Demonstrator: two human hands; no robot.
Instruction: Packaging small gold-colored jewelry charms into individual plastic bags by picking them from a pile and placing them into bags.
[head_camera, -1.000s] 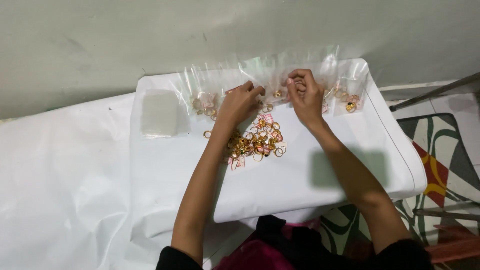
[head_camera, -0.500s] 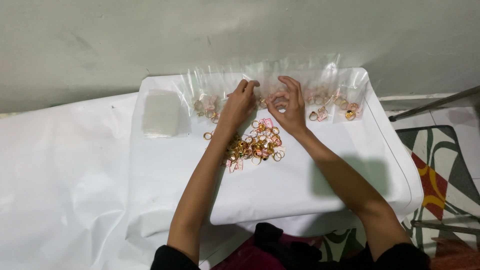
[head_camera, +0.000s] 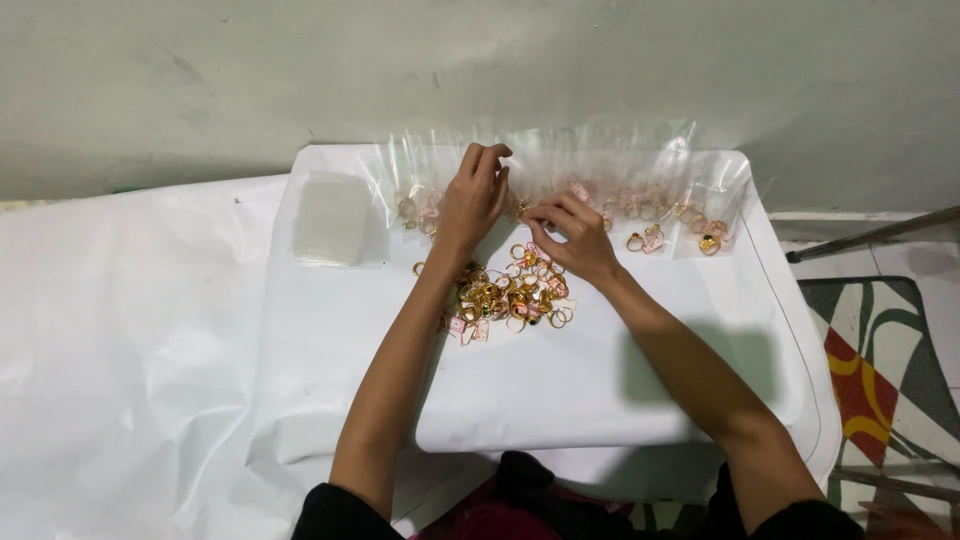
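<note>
gold rings (head_camera: 515, 290) heaped just near of both hands; left hand (head_camera: 472, 200) pinches a clear bag (head_camera: 520, 170), right hand (head_camera: 575, 235) pinched together.

Shiny gold-coloured metal rings (head_camera: 515, 292) lie on a smooth, matt white sheet (head_camera: 600, 380); the small bags (head_camera: 640, 180) are glossy clear plastic.

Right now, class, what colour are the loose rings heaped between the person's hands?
Gold, some with pink tags: the pile of rings, seen from the head view.
</note>
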